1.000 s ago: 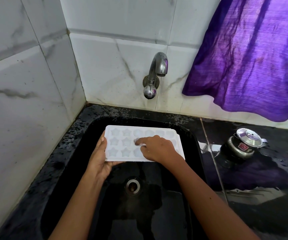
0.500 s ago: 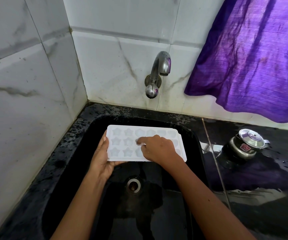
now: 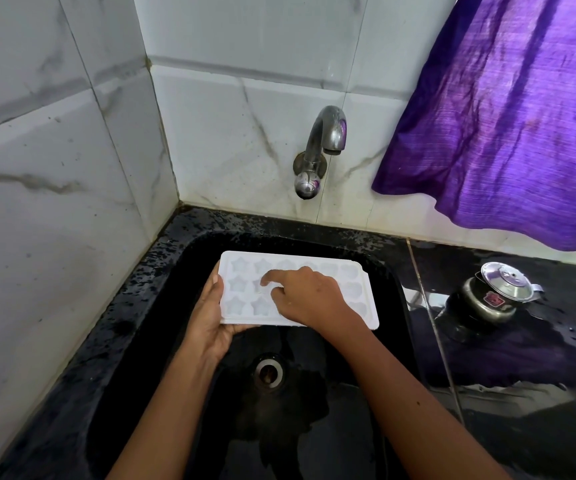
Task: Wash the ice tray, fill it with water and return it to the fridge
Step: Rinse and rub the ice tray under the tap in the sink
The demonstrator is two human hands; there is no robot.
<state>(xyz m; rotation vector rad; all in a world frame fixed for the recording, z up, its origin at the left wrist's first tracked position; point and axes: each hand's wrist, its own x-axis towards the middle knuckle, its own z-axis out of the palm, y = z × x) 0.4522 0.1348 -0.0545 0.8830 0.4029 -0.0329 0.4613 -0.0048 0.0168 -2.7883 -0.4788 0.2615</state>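
My right hand (image 3: 309, 299) has slid left across the tray (image 3: 356, 292), forefinger extended into a star cell; my left hand (image 3: 210, 317) still clasps its edge.

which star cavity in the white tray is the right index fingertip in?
The middle-row star cavity, second from the left end of the white plastic ice tray; the right hand fingertip touches it, other stars lie uncovered.

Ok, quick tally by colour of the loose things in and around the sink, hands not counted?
White: 1, the ice tray, held over the sink
Silver metal: 1, the small lidded pot on the counter
Purple: 1, the hanging cloth
Total: 3
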